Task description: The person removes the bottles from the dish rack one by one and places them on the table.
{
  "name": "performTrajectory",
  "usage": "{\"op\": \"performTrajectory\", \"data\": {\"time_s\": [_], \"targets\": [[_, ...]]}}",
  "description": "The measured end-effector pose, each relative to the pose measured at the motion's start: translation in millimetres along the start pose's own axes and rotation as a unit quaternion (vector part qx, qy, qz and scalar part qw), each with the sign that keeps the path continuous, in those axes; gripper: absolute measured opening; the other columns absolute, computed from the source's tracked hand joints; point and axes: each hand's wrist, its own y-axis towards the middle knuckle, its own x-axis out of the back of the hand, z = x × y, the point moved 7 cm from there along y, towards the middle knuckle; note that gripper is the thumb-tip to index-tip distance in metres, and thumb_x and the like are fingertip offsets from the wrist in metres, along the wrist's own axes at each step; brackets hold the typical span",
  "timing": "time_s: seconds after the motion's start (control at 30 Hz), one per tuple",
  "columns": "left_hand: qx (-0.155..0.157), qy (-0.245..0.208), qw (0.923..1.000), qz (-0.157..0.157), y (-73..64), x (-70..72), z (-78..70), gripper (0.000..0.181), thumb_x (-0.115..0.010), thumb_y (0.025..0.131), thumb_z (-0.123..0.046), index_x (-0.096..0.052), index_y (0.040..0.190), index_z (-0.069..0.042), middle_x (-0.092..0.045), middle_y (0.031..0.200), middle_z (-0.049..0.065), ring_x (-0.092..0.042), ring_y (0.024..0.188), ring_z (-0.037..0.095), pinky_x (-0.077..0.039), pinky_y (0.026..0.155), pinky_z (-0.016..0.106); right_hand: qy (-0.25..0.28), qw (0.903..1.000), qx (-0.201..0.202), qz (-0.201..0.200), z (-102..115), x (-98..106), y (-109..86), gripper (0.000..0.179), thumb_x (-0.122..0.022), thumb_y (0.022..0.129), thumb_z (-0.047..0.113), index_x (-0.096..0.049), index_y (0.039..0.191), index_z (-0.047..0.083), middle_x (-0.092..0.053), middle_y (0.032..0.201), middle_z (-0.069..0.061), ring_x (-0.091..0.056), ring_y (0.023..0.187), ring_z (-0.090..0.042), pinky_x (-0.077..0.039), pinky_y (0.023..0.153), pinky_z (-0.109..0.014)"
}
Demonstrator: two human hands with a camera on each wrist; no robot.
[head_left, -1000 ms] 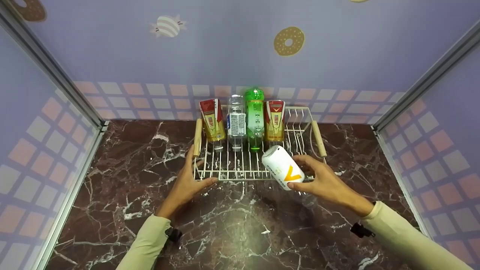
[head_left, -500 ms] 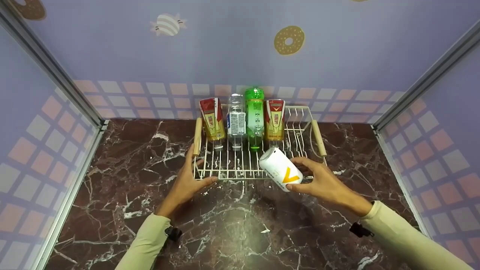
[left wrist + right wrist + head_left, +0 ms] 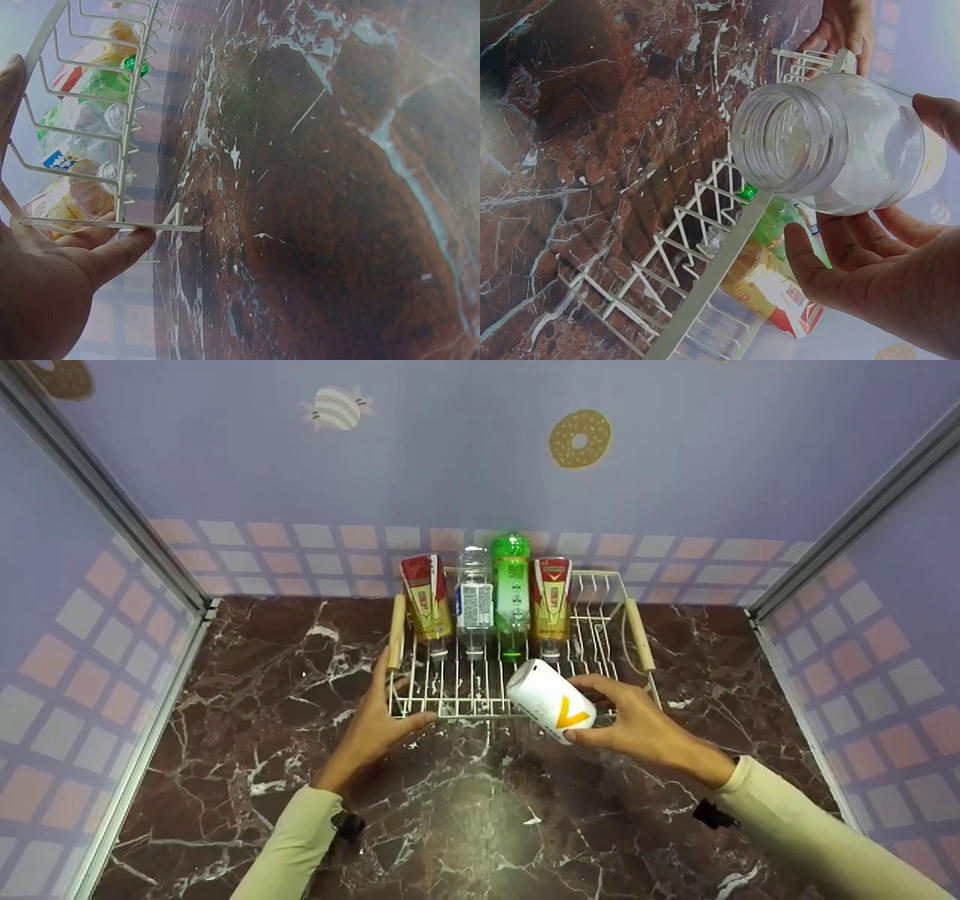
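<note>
Nearest you, the reddish-brown marbled worktop (image 3: 487,817) runs up to your hands. Your left hand (image 3: 381,727) is spread at the near left corner of the cream wire rack with wooden handles (image 3: 714,274), thumb along its near rail. Your right hand (image 3: 637,726) pinches a white plastic bottle with an orange V and clear threaded neck (image 3: 551,701), tilted, mouth low, over that rail (I can't tell if they touch). Farther back, four bottles stand neck-down: red-and-gold (image 3: 427,596), clear with a blue-and-white label (image 3: 475,604), green (image 3: 511,600), red-and-gold (image 3: 552,596). I judge racking mostly done; your white bottle remains.
</note>
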Motion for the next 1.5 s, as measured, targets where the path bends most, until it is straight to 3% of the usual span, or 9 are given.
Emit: {"op": "performTrajectory", "data": {"time_s": [0.23, 0.4, 0.5, 0.57, 0.63, 0.8, 1.07, 1.3, 1.5], "targets": [[-0.006, -0.011, 0.9999, -0.004, 0.1, 0.5, -2.0, 0.139, -0.099, 0.084, -0.028, 0.002, 0.179, -0.025, -0.012, 0.18, 0.028, -0.049, 0.153, 0.041, -0.018, 0.128, 0.078, -0.004, 0.9999, 0.008, 0.008, 2.8, -6.2, 3.7, 0.072, -0.093, 0.086, 0.016, -0.062, 0.15, 0.002, -0.074, 0.131, -0.018, -0.073, 0.108, -0.031, -0.067, 0.079, -0.034], [-0.011, -0.003, 0.9999, -0.006, 0.3, 0.8, -1.5, 0.139, -0.1, 0.083, -0.03, 0.001, 0.178, -0.019, -0.027, 0.175, 0.033, -0.046, 0.154, 0.045, -0.02, 0.128, 0.077, -0.01, 0.9997, 0.015, 0.014, 6.3, -11.0, 6.5, 0.072, -0.094, 0.085, 0.017, -0.063, 0.149, 0.004, -0.074, 0.134, -0.013, -0.071, 0.11, -0.026, -0.066, 0.088, -0.039], [-0.012, 0.013, 0.9998, -0.011, -0.1, 2.6, -2.3, 0.138, -0.099, 0.083, -0.032, -0.001, 0.178, -0.018, -0.028, 0.175, 0.031, -0.036, 0.159, 0.05, -0.021, 0.128, 0.076, -0.018, 0.9995, 0.021, 0.017, 8.2, -13.6, 7.4, 0.072, -0.094, 0.085, 0.019, -0.064, 0.149, 0.005, -0.073, 0.136, -0.012, -0.07, 0.111, -0.025, -0.064, 0.093, -0.045], [-0.014, 0.014, 0.9997, -0.014, 0.0, 3.9, -4.7, 0.137, -0.1, 0.083, -0.032, -0.003, 0.178, -0.015, -0.021, 0.179, 0.029, -0.03, 0.161, 0.051, -0.022, 0.129, 0.074, -0.022, 0.9993, 0.025, 0.019, 9.0, -14.5, 7.5, 0.073, -0.094, 0.086, 0.02, -0.063, 0.15, 0.005, -0.072, 0.138, -0.013, -0.07, 0.113, -0.026, -0.064, 0.095, -0.05], [-0.021, 0.02, 0.9994, -0.019, -0.6, 6.2, -8.3, 0.136, -0.1, 0.082, -0.033, -0.006, 0.178, -0.01, -0.01, 0.182, 0.026, -0.022, 0.164, 0.05, -0.021, 0.131, 0.072, -0.03, 0.999, 0.029, 0.019, 10.0, -15.0, 7.3, 0.073, -0.094, 0.086, 0.022, -0.063, 0.15, 0.004, -0.071, 0.141, -0.015, -0.069, 0.115, -0.029, -0.063, 0.097, -0.054], [-0.05, 0.051, 0.9969, -0.034, -4.8, 11.9, -19.2, 0.133, -0.1, 0.081, -0.036, -0.012, 0.175, 0.0, -0.007, 0.182, 0.025, -0.013, 0.167, 0.049, -0.015, 0.131, 0.073, -0.041, 0.9984, 0.033, 0.02, 10.1, -15.4, 6.7, 0.075, -0.095, 0.086, 0.023, -0.063, 0.15, 0.003, -0.067, 0.148, -0.019, -0.067, 0.126, -0.037, -0.059, 0.105, -0.061], [-0.086, 0.092, 0.9914, -0.036, -21.1, 15.2, -39.3, 0.127, -0.096, 0.083, -0.033, -0.015, 0.176, -0.005, -0.008, 0.184, 0.011, -0.007, 0.168, 0.042, -0.014, 0.131, 0.073, -0.041, 0.9976, 0.046, 0.029, 13.3, -18.9, 8.2, 0.078, -0.095, 0.085, 0.021, -0.061, 0.153, 0.002, -0.065, 0.151, -0.02, -0.064, 0.135, -0.041, -0.052, 0.113, -0.068], [-0.137, 0.114, 0.9828, -0.047, -32.3, 16.7, -56.8, 0.119, -0.099, 0.081, -0.024, -0.026, 0.171, 0.005, -0.017, 0.181, 0.022, -0.009, 0.168, 0.047, -0.012, 0.129, 0.077, -0.053, 0.9961, 0.06, 0.035, 14.3, -21.3, 8.7, 0.078, -0.094, 0.085, 0.02, -0.06, 0.152, 0.0, -0.067, 0.149, -0.021, -0.067, 0.13, -0.04, -0.056, 0.111, -0.063], [-0.14, 0.113, 0.9835, -0.02, -40.6, 11.6, -65.0, 0.117, -0.098, 0.082, -0.026, -0.027, 0.171, 0.003, -0.017, 0.181, 0.021, -0.012, 0.167, 0.046, -0.017, 0.129, 0.076, -0.055, 0.9958, 0.06, 0.042, 13.8, -24.5, 11.5, 0.079, -0.095, 0.084, 0.02, -0.06, 0.152, -0.001, -0.067, 0.147, -0.022, -0.067, 0.129, -0.042, -0.056, 0.109, -0.064]]}}
